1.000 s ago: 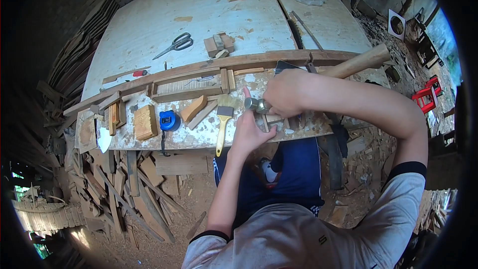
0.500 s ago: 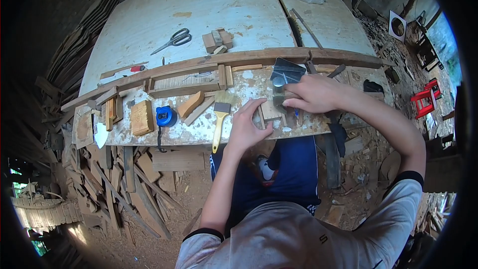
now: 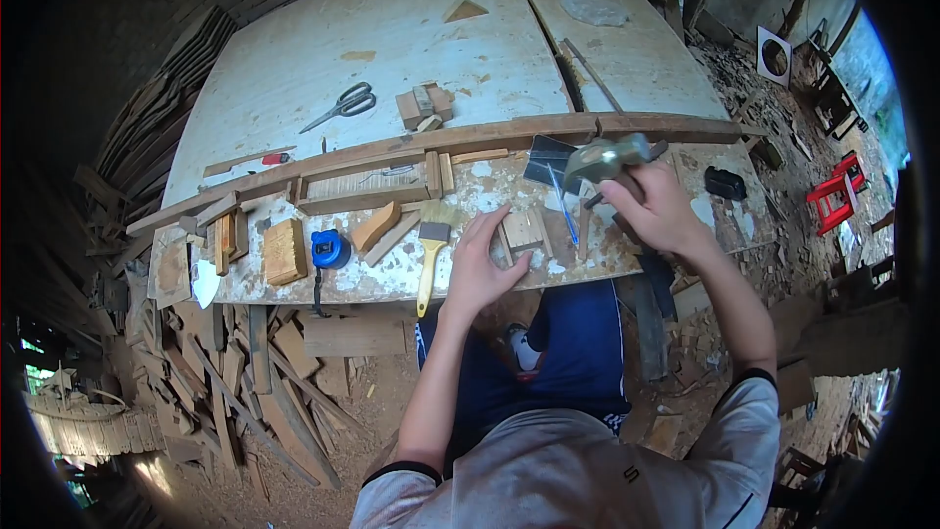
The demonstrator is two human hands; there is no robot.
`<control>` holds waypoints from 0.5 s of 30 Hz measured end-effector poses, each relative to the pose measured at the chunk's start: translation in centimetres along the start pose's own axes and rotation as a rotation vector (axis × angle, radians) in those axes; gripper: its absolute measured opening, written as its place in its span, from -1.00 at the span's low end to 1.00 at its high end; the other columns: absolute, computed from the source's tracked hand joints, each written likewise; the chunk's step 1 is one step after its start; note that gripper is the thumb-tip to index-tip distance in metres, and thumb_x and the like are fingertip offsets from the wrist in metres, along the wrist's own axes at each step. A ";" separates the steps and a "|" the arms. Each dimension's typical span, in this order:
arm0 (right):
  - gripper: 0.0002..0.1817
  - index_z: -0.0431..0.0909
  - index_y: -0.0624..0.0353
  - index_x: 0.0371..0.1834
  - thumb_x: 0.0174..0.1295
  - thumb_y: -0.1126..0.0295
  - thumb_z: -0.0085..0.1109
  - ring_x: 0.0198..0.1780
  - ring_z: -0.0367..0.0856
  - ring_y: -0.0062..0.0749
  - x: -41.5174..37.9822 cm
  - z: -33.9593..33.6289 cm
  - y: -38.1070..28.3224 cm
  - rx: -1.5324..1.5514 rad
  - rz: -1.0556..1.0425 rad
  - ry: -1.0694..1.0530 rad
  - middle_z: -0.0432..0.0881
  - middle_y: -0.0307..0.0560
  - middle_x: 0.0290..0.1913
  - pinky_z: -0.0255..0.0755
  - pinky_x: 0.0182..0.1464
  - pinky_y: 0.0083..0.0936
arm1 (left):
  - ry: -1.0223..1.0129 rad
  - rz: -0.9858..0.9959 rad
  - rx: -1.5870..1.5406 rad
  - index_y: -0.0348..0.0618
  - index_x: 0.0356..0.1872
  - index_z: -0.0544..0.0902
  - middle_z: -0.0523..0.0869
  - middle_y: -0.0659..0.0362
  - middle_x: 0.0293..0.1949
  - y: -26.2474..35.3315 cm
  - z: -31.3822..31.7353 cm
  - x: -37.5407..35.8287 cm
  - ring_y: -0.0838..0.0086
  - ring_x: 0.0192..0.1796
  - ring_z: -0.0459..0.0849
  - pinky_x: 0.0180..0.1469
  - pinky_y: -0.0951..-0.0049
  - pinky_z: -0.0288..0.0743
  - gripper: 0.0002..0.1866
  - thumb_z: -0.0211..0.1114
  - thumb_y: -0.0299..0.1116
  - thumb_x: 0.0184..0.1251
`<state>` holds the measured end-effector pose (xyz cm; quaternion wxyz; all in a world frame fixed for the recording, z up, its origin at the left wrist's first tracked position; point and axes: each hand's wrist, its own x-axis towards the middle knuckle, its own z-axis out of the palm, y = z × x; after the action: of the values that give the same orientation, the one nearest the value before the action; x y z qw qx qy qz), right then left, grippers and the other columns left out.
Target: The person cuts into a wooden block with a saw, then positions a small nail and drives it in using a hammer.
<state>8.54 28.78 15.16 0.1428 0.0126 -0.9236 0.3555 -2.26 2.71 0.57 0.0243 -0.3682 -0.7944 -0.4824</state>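
Observation:
My right hand (image 3: 654,204) is closed round a hammer (image 3: 605,159), its metal head raised above the bench and to the right of a small wooden assembly (image 3: 525,231). That assembly has a pale flat middle with thin strips along its sides. Thumb and fingers of my left hand (image 3: 480,266) hold it steady from the left, against the bench top. Between the hammer and the assembly lies a blue pen (image 3: 565,208). A dark flat plate (image 3: 546,159) is partly covered by the hammer head. Left of my left hand lies a paintbrush (image 3: 431,260) with a yellow handle.
A long wooden rail (image 3: 392,157) crosses the bench. Left along the front are a blue tape measure (image 3: 330,249) and a wood block (image 3: 285,252). Scissors (image 3: 343,106) and wood offcuts (image 3: 425,106) lie behind the rail. A black object (image 3: 725,183) sits at right.
The hammer has lifted off the small wooden assembly and swung up to the right with my right hand. My left hand stays on the assembly. The view has shifted slightly.

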 end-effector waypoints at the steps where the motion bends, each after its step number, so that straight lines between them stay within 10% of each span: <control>1: -0.68 0.72 0.33 -0.01 0.53 0.22 0.32 -0.44 0.65 -0.19 -0.8 -0.3 -0.2 0.048 -0.014 0.104 0.66 0.07 -0.46 0.48 -0.26 -0.26 | -0.001 0.008 -0.005 -0.19 0.40 0.67 0.79 -0.16 0.24 0.0 0.0 0.1 -0.16 0.37 0.71 0.50 0.01 0.54 -0.20 0.71 -0.26 0.05; 5: -0.63 0.58 0.35 0.13 0.71 0.17 0.10 -0.42 0.52 -0.60 -2.6 -0.4 -0.5 0.314 -0.173 0.461 0.59 -0.21 -0.38 0.41 -0.41 -0.59 | 0.004 0.024 -0.036 -0.22 0.38 0.67 0.79 -0.13 0.19 0.4 0.1 0.2 -0.08 0.29 0.74 0.43 0.07 0.57 -0.23 0.72 -0.28 0.07; 15: -0.52 0.44 0.34 0.15 0.82 0.04 -0.16 -0.47 0.47 -0.55 0.4 0.2 -0.7 0.565 -0.190 0.817 0.50 -0.16 -0.40 0.43 -0.36 -0.55 | 0.005 -0.017 -0.075 -0.28 0.35 0.68 0.78 -0.12 0.19 1.1 0.2 -0.1 -0.09 0.27 0.74 0.42 0.09 0.58 -0.28 0.68 -0.30 0.12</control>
<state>8.21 28.18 15.57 0.5154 -0.0056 -0.6546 0.5530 -1.49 3.10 1.23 0.0082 -0.3609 -0.7789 -0.5129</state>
